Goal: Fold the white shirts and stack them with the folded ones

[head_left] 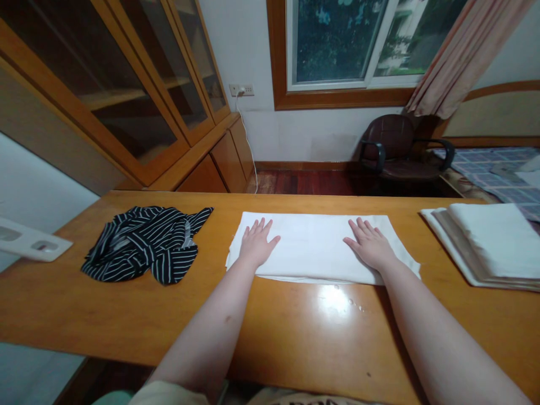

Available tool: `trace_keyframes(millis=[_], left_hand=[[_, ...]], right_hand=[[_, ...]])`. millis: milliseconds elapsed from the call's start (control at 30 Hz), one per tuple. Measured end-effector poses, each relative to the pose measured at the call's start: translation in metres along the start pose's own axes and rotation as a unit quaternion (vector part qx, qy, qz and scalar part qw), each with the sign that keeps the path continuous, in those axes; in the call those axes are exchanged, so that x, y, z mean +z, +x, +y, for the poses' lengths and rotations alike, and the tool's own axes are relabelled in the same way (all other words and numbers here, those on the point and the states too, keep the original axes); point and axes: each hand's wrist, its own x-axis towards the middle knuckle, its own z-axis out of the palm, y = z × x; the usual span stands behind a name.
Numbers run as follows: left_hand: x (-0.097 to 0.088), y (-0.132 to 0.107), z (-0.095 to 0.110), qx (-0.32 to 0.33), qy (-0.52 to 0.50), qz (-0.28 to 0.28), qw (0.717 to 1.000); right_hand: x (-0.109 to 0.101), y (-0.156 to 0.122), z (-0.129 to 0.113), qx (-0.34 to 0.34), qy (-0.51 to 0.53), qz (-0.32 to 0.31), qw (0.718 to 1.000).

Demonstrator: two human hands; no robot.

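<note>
A folded white cloth (314,244) lies flat in the middle of the wooden table (295,332). My left hand (256,242) rests palm down on the cloth's left end, fingers spread and open. My right hand (369,243) lies flat on its right part, fingers stretched out too. Neither hand grips anything. A crumpled black garment with white stripes (145,243) sits on the table to the left of the cloth. A stack of folded white and beige cloths (491,244) lies at the table's right end.
A wooden cabinet with glass doors (126,95) stands at the left wall. A dark armchair (399,149) stands beyond the table under the window (350,42). A white object (29,241) juts in at the left edge. A bed (498,169) is at far right.
</note>
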Motion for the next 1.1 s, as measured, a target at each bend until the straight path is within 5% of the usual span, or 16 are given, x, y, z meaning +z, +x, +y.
trace_keyframes(millis=[333, 500, 667, 1000, 1100], left_hand=[[0.002, -0.001, -0.009, -0.017, -0.012, 0.036, 0.999], [0.002, -0.001, -0.015, -0.076, -0.016, 0.021, 0.997], [0.001, 0.002, -0.017, -0.088, -0.018, 0.004, 0.996], [-0.008, -0.009, -0.012, -0.134, 0.008, -0.04, 0.99], [-0.017, -0.016, -0.007, -0.138, 0.027, -0.04, 0.989]], right_hand=[[-0.002, 0.001, 0.033, 0.091, 0.019, -0.002, 0.996], [-0.006, -0.001, 0.034, 0.096, 0.016, 0.015, 0.995], [-0.02, -0.011, 0.008, 0.094, -0.02, 0.077, 0.992], [-0.039, -0.056, -0.082, -0.063, 0.043, -0.085, 0.993], [-0.03, -0.056, -0.093, -0.035, 0.033, -0.116, 0.992]])
